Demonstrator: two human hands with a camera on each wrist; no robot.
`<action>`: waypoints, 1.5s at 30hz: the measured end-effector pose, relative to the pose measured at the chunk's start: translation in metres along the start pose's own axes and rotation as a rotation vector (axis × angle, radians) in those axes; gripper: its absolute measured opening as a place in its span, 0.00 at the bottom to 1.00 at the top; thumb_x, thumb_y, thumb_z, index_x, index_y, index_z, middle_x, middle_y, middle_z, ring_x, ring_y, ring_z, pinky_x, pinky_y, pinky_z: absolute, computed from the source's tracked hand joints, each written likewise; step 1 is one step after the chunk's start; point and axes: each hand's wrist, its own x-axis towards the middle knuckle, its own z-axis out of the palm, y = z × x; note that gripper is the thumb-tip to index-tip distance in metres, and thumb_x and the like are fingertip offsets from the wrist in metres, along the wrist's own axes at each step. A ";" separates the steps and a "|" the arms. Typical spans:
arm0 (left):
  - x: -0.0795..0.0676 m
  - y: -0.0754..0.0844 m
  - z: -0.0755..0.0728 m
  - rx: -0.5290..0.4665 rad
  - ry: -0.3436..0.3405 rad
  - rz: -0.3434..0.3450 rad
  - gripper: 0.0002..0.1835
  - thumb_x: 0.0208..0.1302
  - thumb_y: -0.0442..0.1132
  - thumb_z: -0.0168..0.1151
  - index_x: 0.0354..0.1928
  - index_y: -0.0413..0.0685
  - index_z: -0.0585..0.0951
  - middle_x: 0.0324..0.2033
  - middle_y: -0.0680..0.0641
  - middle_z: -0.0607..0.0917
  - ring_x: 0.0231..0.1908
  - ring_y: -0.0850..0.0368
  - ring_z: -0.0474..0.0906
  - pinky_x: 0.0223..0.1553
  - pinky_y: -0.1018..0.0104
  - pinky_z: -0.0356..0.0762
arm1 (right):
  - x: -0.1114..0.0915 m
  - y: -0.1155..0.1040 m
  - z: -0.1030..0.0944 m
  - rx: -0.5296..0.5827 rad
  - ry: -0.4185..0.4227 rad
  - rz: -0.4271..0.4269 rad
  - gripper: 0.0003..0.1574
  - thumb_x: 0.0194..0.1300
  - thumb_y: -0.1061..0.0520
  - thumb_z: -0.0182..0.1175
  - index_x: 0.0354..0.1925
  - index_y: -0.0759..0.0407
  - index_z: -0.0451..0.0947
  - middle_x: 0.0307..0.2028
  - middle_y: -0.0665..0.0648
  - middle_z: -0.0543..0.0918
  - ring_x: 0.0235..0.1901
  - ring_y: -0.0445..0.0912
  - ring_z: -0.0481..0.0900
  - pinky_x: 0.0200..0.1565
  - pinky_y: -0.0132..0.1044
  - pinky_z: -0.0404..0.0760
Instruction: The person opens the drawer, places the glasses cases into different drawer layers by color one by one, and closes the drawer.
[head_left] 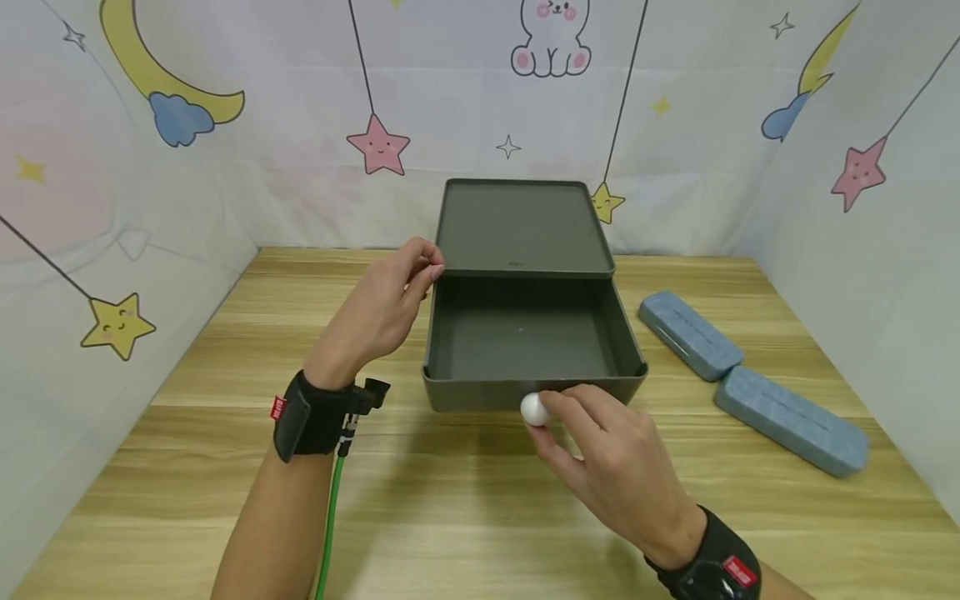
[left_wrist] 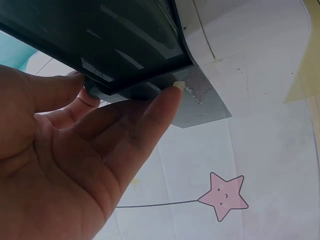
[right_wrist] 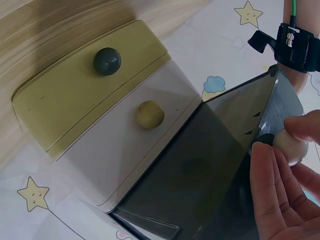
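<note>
On the wooden table (head_left: pixel 187 375), a gray cabinet (head_left: pixel 525 229) is placed at the far side, its top drawer (head_left: pixel 472 396) pulled out. On the right, 2 blue cases (head_left: pixel 791 421) are laid touching. The cabinet's near left corner is gripped by the left hand (head_left: pixel 382 304); the drawer's white knob (head_left: pixel 534 410) is pinched by the right hand (head_left: pixel 611 454).

The wood-grained counter (head_left: pixel 180 467) carries a drawer chest (head_left: pixel 523 229) at twelve o'clock of its middle, a blue case (head_left: pixel 688 335) at two and, touching that, a second case (head_left: pixel 791 423) at three.
</note>
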 end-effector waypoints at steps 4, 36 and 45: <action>0.000 0.000 0.000 -0.002 -0.001 0.000 0.12 0.76 0.44 0.44 0.49 0.45 0.72 0.40 0.46 0.78 0.37 0.53 0.69 0.41 0.56 0.69 | -0.001 -0.002 -0.001 -0.003 0.009 -0.007 0.13 0.65 0.53 0.58 0.38 0.63 0.80 0.30 0.52 0.78 0.27 0.40 0.75 0.22 0.35 0.79; -0.001 0.000 0.000 0.001 0.004 -0.005 0.12 0.76 0.45 0.44 0.49 0.46 0.71 0.39 0.47 0.77 0.37 0.54 0.69 0.40 0.56 0.69 | -0.010 -0.001 -0.019 -0.041 0.058 -0.074 0.18 0.69 0.49 0.53 0.36 0.63 0.81 0.25 0.50 0.76 0.20 0.38 0.68 0.16 0.27 0.67; -0.001 0.000 0.001 0.005 0.000 0.000 0.12 0.76 0.44 0.44 0.49 0.46 0.72 0.39 0.47 0.77 0.36 0.54 0.69 0.40 0.56 0.69 | -0.013 0.019 -0.038 -0.002 0.204 -0.090 0.19 0.68 0.53 0.53 0.24 0.64 0.77 0.19 0.51 0.74 0.18 0.39 0.71 0.16 0.30 0.70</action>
